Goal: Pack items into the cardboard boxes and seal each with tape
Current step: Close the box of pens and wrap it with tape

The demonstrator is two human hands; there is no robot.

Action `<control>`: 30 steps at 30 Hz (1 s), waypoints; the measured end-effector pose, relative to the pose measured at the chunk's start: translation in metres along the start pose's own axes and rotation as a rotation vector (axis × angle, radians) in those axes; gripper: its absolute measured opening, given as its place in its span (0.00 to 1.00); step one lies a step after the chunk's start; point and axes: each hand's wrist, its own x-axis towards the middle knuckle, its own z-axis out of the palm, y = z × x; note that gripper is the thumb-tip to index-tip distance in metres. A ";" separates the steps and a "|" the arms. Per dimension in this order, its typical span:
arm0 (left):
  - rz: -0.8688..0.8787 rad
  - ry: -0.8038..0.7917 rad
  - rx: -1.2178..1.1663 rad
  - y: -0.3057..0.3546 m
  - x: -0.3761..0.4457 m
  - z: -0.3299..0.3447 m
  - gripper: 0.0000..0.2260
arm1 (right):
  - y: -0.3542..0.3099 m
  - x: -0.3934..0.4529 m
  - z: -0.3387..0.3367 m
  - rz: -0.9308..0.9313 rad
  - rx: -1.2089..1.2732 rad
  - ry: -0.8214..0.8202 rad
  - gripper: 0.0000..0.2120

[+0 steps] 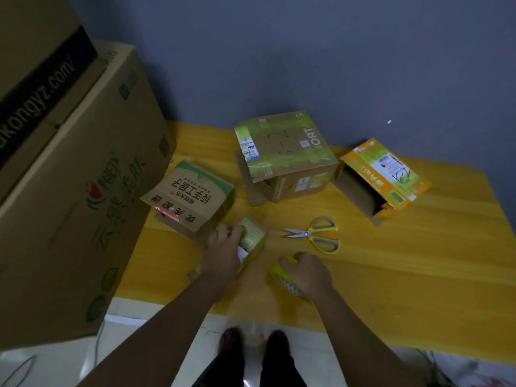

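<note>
Your left hand (225, 248) curls its fingers over a small pale-green box (252, 236) near the table's (418, 261) front edge, just beside the green-topped carton (192, 194). Your right hand (305, 270) grips a yellow tape dispenser (282, 270), fingers wrapped over its top. Yellow-handled scissors (315, 234) lie just beyond it. A taped brown box (282, 155) and an orange box (382, 174), open toward you, sit further back.

Dim room — blue-grey wall (307, 51), wooden table (391, 275), pale floor (156, 344).
</note>
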 end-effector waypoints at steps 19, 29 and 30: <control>-0.208 -0.514 -0.766 -0.005 0.010 0.018 0.27 | 0.004 -0.007 -0.087 -0.316 0.144 -0.239 0.15; -0.085 0.077 0.060 0.010 0.006 0.040 0.11 | -0.026 0.014 -0.066 -0.323 0.383 -0.128 0.26; -0.088 0.034 0.052 0.011 0.004 0.040 0.13 | -0.026 0.017 -0.064 -0.325 0.401 -0.133 0.26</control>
